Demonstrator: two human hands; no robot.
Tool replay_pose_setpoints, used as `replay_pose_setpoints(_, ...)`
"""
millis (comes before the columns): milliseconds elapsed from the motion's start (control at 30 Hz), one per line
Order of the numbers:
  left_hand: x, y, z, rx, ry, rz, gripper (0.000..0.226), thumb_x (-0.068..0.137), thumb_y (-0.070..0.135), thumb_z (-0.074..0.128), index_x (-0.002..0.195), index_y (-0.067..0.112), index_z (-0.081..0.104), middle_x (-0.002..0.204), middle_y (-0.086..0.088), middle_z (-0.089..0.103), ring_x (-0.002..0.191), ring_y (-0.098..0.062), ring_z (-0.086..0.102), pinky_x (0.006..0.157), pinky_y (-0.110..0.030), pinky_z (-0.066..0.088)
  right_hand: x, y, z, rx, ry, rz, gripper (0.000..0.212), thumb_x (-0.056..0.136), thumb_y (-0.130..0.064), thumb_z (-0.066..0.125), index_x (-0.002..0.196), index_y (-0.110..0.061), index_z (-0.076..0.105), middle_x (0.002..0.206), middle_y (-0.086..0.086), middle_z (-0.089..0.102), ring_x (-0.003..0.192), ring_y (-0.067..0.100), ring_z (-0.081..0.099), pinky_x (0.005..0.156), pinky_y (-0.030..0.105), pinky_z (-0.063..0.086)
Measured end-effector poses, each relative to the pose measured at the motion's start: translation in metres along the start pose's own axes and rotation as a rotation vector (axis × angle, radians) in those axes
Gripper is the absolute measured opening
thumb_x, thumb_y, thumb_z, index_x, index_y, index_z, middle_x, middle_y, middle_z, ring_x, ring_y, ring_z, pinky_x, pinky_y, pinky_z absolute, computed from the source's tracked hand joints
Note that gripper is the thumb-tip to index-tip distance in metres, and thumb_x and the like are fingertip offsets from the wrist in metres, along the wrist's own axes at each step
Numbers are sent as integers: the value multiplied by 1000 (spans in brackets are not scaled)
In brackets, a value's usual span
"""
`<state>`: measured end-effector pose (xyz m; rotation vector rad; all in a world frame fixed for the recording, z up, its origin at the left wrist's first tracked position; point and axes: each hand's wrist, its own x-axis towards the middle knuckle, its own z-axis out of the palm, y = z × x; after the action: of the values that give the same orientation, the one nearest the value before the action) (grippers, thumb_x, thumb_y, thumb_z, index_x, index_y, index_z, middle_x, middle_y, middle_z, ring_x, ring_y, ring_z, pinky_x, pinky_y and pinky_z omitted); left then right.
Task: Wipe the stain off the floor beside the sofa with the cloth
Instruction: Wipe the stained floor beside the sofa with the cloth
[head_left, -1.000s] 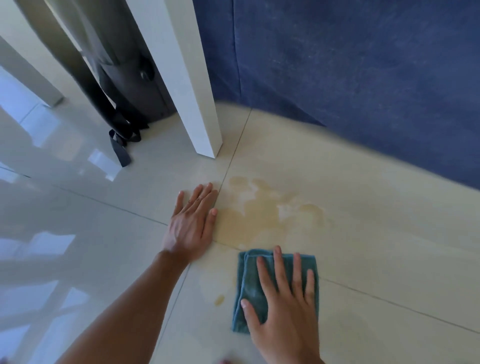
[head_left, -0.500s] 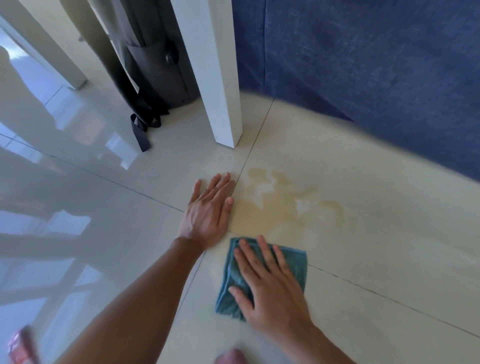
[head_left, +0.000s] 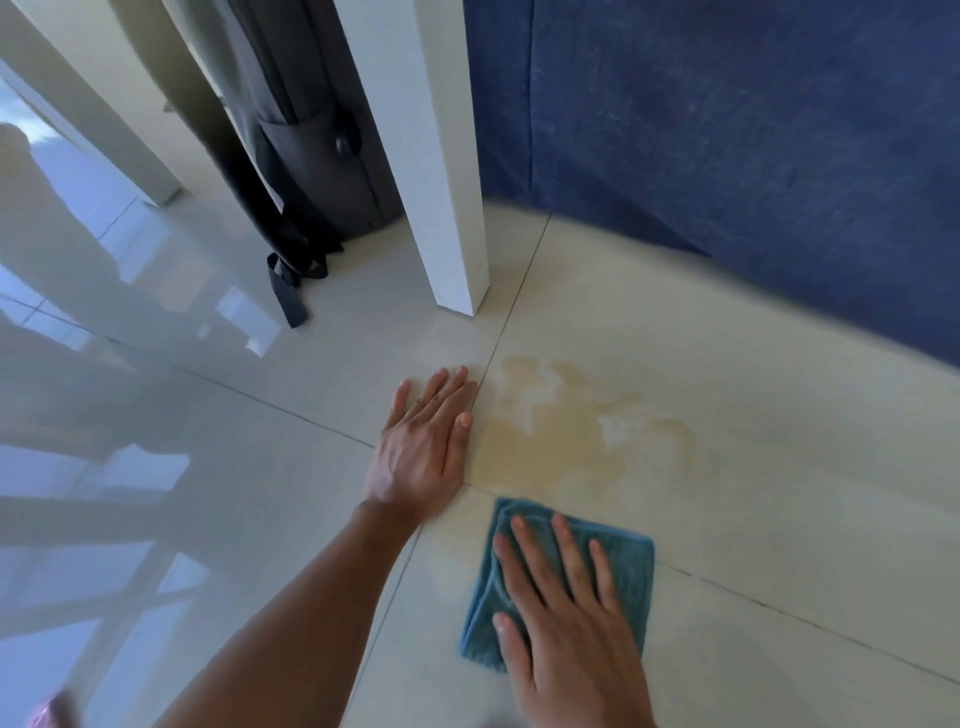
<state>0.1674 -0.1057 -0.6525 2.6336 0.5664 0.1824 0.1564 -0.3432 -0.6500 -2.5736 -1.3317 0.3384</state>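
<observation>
R hand (head_left: 566, 618) fingers spread flat on cloth (head_left: 631, 561); stain (head_left: 561, 441) just ahead of fingertips, long axis L-R; L hand (head_left: 421, 441) flat beside it.

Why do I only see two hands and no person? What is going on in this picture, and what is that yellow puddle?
The camera sits on the person's head and looks down, so you see only their arms and hands, as if through their eyes. They are leaning over a shiny tiled floor. The left hand lies flat on the tiles, probably to prop them up. The right hand presses flat on a folded blue cloth. The yellow puddle is the stain, and the cloth sits just short of it, not touching yet. The big blue thing behind is the sofa. The white post is a furniture leg, with a dark bag behind it.
</observation>
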Motion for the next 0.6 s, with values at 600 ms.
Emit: replay_pose_setpoints(600, 2, -3, 3, 8, 21, 19, 55, 104, 40, 19, 145, 19, 51, 156, 6, 40, 149, -8, 24, 124, -45, 13, 55, 115, -38, -17, 107, 772, 88, 88, -61, 28, 158, -9, 25, 168, 13, 17, 154, 39, 12, 122, 58, 12)
